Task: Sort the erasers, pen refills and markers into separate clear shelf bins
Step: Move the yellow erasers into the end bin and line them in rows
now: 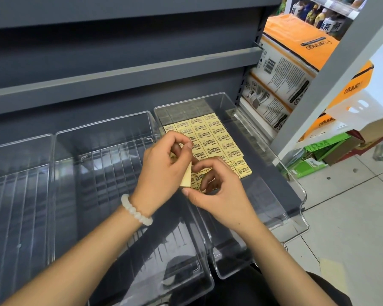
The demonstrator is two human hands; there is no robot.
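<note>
Three clear bins stand side by side on a grey shelf. The right bin holds yellow erasers, laid flat in close rows with their printed faces up; the rows fill the rear and middle of its floor, and the front part nearest the viewer is bare. The middle bin and the left bin show only their ribbed floors; nothing lies in the parts that can be seen.

Both hands are held over the inner front edge of the right bin. The left hand, with a white bead bracelet at its wrist, holds a stack of erasers on edge, fingers curled round it and thumb bent above. The right hand has its fingers curled down toward the erasers in the bin, thumb stretched to just below the stack; whether it holds anything cannot be told.

To the right of the shelf, orange and white packs are stacked, with green boxes on the tiled floor below them.
</note>
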